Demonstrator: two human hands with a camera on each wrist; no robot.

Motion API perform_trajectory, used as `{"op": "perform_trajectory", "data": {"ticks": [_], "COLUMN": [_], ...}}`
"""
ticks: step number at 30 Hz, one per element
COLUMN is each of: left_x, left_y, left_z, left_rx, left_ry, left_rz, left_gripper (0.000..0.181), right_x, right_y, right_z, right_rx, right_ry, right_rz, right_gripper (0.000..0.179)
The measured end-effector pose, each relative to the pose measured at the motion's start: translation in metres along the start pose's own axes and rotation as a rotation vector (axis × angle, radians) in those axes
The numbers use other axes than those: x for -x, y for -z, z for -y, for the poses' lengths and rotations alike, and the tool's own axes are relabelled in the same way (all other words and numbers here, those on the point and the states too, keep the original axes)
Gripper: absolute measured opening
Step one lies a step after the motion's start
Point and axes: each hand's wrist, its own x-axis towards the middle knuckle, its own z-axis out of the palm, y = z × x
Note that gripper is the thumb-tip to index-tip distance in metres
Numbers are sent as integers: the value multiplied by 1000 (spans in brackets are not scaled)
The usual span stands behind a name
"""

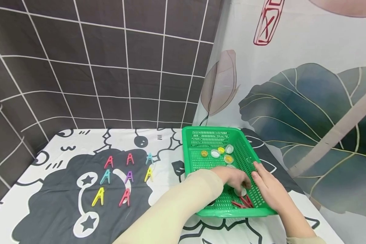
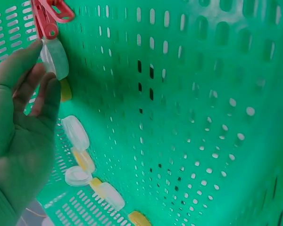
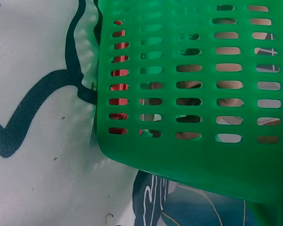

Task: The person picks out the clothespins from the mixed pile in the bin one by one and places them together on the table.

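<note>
My left hand (image 1: 236,178) reaches down inside a green plastic basket (image 1: 225,212). In the left wrist view its bent fingertips (image 2: 51,84) meet the edge of a round white cap (image 2: 56,59); whether they pinch it is unclear. Red clothespins (image 1: 245,202) lie against that cap, near the basket's front right corner. My right hand (image 1: 269,186) rests along the basket's right side with its fingers extended. Only the slotted basket wall (image 3: 188,155) shows in the right wrist view, with red glimpsed through its holes and the hand out of frame.
More round caps, white (image 1: 215,153) and yellow (image 1: 228,159), lie deeper in the basket. Left of it, red, blue, purple and yellow clothespins (image 1: 129,177) stand in rows on the patterned cloth (image 1: 158,152). A dark gridded curtain (image 1: 103,78) hangs behind.
</note>
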Motion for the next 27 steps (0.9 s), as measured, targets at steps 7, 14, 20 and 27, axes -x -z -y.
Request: {"op": "perform_trajectory", "data": {"ticks": [7,14,20,27], "left_x": [-3,-4,-7,-10], "left_y": [1,0,-5,-8], "left_z": [5,7,1,-7], "left_rx": [-75,-143,-160,-248], "left_ry": [24,14,-37,-34], "left_rz": [11,32,45,45], "left_gripper": [43,39,43,36], "right_x": [-1,-2,-2,-2], "right_y": [1,1,0,0], "right_z": [0,1,1,1], "right_rx": [1,4,2,6], "right_ry": [2,-11,-12,-5], "right_rz": [-5,0,6,-10], "right_gripper": [55,56,56,55]}}
